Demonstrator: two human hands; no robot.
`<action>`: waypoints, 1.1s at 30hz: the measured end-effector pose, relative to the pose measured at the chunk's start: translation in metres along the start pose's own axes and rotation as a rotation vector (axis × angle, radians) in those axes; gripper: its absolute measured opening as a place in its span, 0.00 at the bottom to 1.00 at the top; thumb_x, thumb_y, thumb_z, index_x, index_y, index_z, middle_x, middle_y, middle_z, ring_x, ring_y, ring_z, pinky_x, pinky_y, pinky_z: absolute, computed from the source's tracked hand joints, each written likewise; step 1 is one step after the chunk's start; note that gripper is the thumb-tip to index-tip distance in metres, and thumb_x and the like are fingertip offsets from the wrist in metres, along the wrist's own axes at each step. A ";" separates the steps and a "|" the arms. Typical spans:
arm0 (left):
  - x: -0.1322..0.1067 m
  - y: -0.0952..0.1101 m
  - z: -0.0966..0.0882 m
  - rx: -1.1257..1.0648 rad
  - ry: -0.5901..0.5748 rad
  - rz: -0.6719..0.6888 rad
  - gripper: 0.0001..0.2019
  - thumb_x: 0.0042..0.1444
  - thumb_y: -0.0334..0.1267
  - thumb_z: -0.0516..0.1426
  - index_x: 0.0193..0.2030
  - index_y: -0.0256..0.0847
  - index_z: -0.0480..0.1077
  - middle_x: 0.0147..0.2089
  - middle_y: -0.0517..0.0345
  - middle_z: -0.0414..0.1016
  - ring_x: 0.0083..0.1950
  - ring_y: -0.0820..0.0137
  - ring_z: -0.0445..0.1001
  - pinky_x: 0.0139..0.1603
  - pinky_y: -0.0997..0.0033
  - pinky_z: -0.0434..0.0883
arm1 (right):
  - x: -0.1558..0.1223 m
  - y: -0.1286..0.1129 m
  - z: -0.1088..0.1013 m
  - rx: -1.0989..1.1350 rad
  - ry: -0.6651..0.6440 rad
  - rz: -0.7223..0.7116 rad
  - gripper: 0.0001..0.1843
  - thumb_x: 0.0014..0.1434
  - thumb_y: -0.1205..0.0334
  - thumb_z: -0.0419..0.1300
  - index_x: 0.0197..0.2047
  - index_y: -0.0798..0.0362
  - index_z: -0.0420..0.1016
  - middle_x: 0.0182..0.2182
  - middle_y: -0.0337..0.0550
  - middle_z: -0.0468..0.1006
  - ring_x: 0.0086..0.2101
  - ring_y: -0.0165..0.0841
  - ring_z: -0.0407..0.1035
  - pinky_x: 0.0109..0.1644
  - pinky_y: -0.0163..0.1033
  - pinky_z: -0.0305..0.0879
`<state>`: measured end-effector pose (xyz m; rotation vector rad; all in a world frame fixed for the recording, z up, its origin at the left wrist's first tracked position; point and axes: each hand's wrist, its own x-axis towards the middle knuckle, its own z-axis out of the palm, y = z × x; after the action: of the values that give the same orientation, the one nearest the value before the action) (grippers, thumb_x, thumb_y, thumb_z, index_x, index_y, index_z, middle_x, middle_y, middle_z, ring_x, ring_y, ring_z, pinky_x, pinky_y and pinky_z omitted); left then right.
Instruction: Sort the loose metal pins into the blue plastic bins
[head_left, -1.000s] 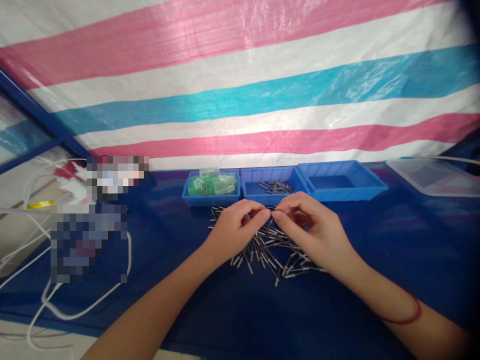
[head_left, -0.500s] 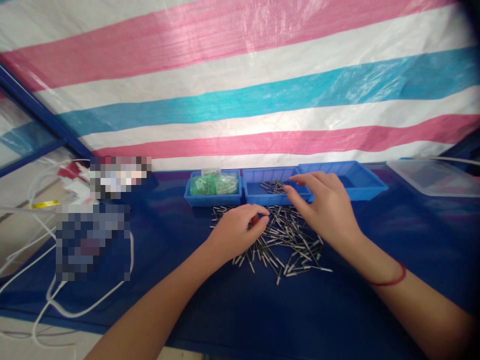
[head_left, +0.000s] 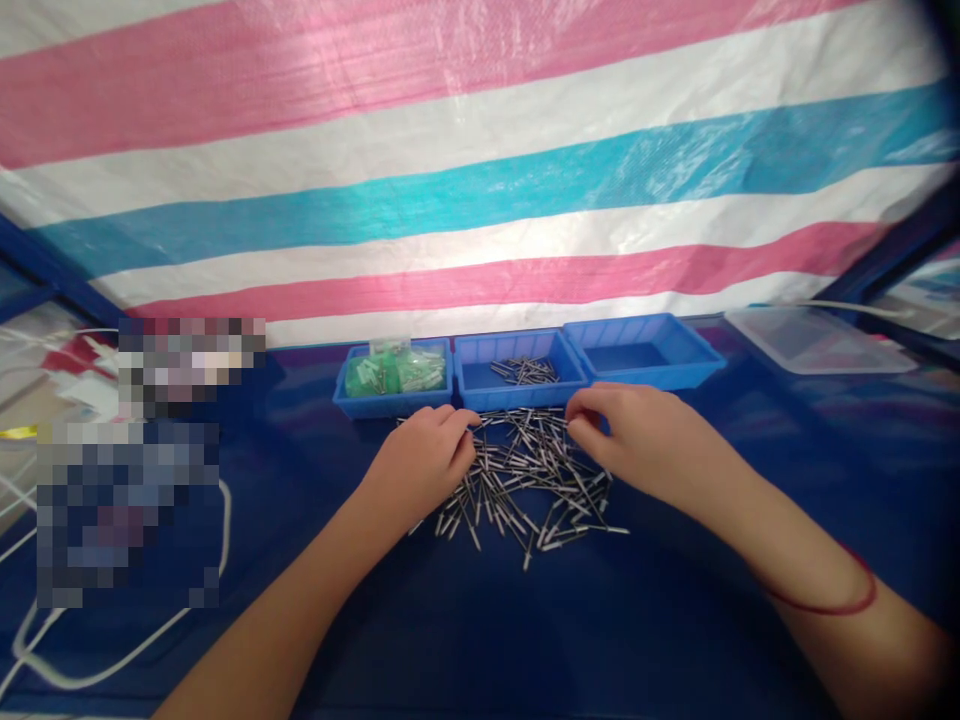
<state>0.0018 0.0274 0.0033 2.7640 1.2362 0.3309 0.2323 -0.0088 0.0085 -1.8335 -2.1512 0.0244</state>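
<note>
A heap of metal blind rivets [head_left: 525,465] lies on the blue table in front of the bins. My left hand [head_left: 426,458] rests at the heap's left side, finger and thumb drawn together among the rivets; whether one is pinched there I cannot make out. At the heap's upper right edge, my right hand [head_left: 641,430] has thumb and forefinger curled to a pinch, their tips against the rivets. Anything between those tips is too small to tell. Behind the heap, the middle blue bin [head_left: 472,375] holds a small pile of rivets [head_left: 525,371].
The left blue bin [head_left: 390,402] holds green and clear bags [head_left: 397,370]. A third blue bin [head_left: 637,356] stands to the right, near a translucent plastic lid [head_left: 821,340]. White cables [head_left: 225,520] and blurred items lie at left. A striped sheet [head_left: 480,210] hangs behind.
My right hand has come down from over the middle bin to the rivet heap, its fingers closing. My left hand stays at the heap's left side. The view has shifted right.
</note>
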 end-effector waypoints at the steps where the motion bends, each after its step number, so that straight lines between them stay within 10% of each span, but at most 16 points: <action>1: 0.000 0.001 0.001 0.007 0.003 0.006 0.14 0.62 0.33 0.48 0.49 0.36 0.70 0.41 0.50 0.75 0.42 0.64 0.72 0.47 0.63 0.69 | -0.001 0.001 0.001 -0.009 -0.030 -0.013 0.11 0.57 0.63 0.53 0.30 0.50 0.76 0.26 0.43 0.76 0.27 0.35 0.69 0.29 0.38 0.55; 10: 0.002 0.008 0.013 -0.029 0.001 0.210 0.13 0.63 0.34 0.48 0.46 0.38 0.73 0.43 0.50 0.73 0.43 0.64 0.67 0.47 0.62 0.67 | -0.001 0.028 0.005 0.046 -0.170 -0.056 0.13 0.54 0.70 0.52 0.34 0.49 0.78 0.31 0.42 0.79 0.32 0.36 0.72 0.34 0.37 0.61; 18: -0.003 0.024 0.019 -0.047 -0.100 0.398 0.20 0.63 0.33 0.48 0.61 0.50 0.62 0.65 0.59 0.61 0.65 0.60 0.57 0.59 0.54 0.58 | 0.002 0.028 -0.001 0.265 -0.275 -0.241 0.13 0.54 0.65 0.58 0.42 0.48 0.79 0.35 0.42 0.78 0.34 0.34 0.71 0.38 0.37 0.64; 33: 0.002 0.017 0.018 0.016 -0.044 0.330 0.09 0.63 0.38 0.51 0.43 0.43 0.72 0.45 0.55 0.73 0.46 0.64 0.67 0.45 0.62 0.61 | -0.002 0.000 0.002 0.223 -0.341 -0.327 0.10 0.58 0.67 0.55 0.31 0.51 0.77 0.35 0.43 0.73 0.35 0.33 0.70 0.40 0.37 0.62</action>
<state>0.0197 0.0175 -0.0104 2.9675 0.7719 0.2822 0.2317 -0.0103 0.0058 -1.4173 -2.5323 0.5147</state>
